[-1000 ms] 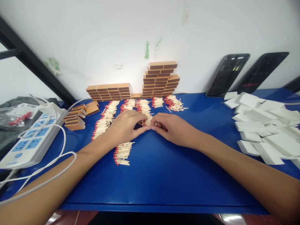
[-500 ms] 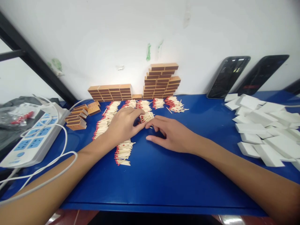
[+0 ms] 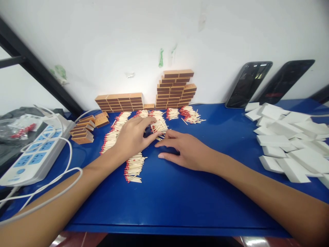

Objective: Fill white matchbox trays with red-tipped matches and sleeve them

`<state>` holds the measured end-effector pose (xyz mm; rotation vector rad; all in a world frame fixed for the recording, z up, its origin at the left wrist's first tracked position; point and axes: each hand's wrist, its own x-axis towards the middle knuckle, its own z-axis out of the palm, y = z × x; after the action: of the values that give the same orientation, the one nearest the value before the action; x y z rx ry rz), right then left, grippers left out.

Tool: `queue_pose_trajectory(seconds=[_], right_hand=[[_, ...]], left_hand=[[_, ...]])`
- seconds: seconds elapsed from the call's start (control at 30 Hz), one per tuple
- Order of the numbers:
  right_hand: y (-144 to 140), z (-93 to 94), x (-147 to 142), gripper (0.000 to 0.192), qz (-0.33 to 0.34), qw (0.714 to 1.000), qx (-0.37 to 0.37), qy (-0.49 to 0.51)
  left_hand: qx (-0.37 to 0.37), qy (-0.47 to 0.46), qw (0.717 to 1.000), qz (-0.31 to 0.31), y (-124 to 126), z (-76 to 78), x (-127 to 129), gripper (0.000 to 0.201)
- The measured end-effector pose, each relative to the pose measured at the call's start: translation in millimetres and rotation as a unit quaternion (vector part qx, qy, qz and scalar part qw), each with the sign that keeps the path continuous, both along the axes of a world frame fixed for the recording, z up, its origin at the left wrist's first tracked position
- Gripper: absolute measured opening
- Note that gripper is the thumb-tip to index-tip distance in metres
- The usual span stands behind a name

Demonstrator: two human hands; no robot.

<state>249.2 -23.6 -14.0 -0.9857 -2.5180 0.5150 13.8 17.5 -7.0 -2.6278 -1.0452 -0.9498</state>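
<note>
My left hand (image 3: 133, 137) grips a small white matchbox tray (image 3: 159, 127) between thumb and fingers, and matches lie inside it. Just right of the tray is my right hand (image 3: 180, 149), with its thumb and forefinger apart and nothing seen between them. Some loose matches (image 3: 160, 137) show under the tray, close to the right fingertips. Red-tipped matches (image 3: 135, 168) lie in a pile below my left wrist. A longer band of matches (image 3: 110, 139) runs behind the left hand, partly hidden by it. Smaller match piles (image 3: 172, 113) sit farther back.
Brown matchboxes (image 3: 119, 103) are stacked against the wall, with a taller stack (image 3: 176, 91) beside them. Several loose boxes (image 3: 82, 132) lie left. White trays (image 3: 280, 132) are heaped right, near two leaning phones (image 3: 248, 85). A power strip (image 3: 38, 151) with white cables stands left on the blue table (image 3: 180, 202).
My right fingers have drawn back slightly from the tray, down and left, and spread. The tray stays in my left hand, its contents now more visible. The view has shifted slightly.
</note>
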Motion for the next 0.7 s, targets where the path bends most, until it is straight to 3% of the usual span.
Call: queue_pose_trajectory(seconds=[0.33, 0.7], right_hand=[[3.8, -1.9, -1.1, 0.029, -0.026, 1.000, 0.001, -0.002], [4.5, 2.9, 1.2, 0.018, -0.036, 0.999, -0.023, 0.014]], left_hand=[[-0.012, 0.014, 1.000, 0.006, 0.1, -2.2, -2.3, 0.045], [-0.045, 0.056, 0.997, -0.014, -1.4, -4.7, -1.3, 0.040]])
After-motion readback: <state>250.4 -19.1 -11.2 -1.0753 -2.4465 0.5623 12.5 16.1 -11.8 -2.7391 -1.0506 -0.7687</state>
